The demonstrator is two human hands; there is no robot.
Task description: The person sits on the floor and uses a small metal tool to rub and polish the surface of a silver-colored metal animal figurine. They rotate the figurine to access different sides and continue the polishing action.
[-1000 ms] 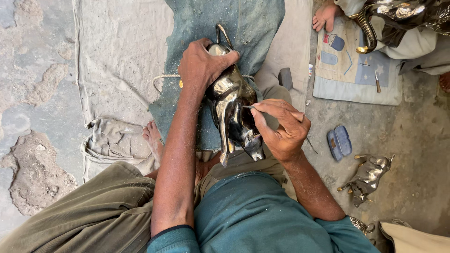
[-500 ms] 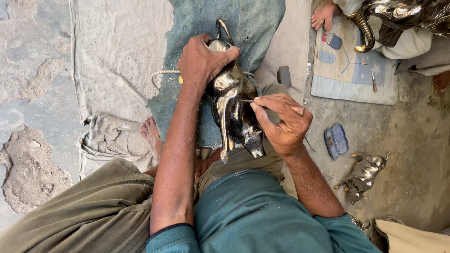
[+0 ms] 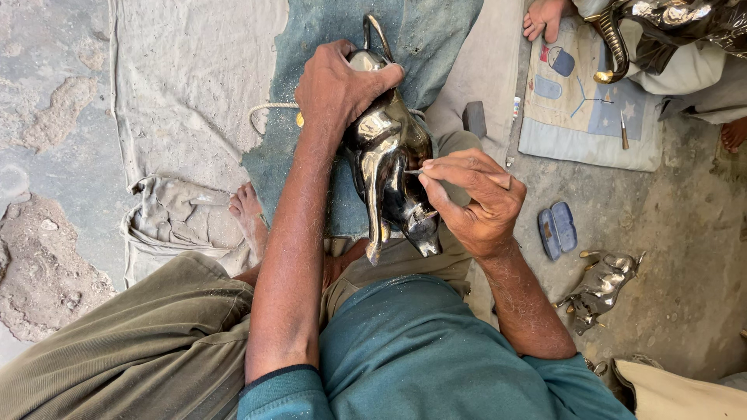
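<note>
**Metal elephant figure held on the lap while a fine tool works its surface**

Metal elephant figure (image 3: 389, 167), polished and dark silver, lies across the person's lap over a blue-green cloth (image 3: 436, 39), with its trunk pointing toward the body and its curled tail away. Going from the left: grey canvas sheeting (image 3: 187, 85) covers the rough ground, and a bare foot (image 3: 249, 218) rests on its crumpled edge; then the left hand (image 3: 338, 85) is closed firmly over the back end of the figure and presses it down; then the right hand (image 3: 475, 198) pinches a thin pointed tool (image 3: 415, 172) between thumb and fingers, its tip touching the flank of the figure. Further right a small blue case (image 3: 557, 230) lies on the ground, and a smaller metal animal figure (image 3: 599, 286) lies near it; at the top right another person's hand (image 3: 545, 15) rests on a pale mat (image 3: 591, 117).

The step in hand seems to be fine engraving or cleaning of the surface; the next stroke calls for a steady grip from the left hand and light, controlled pressure at the tip, I judge, because the curved metal may let the point slip.
</note>
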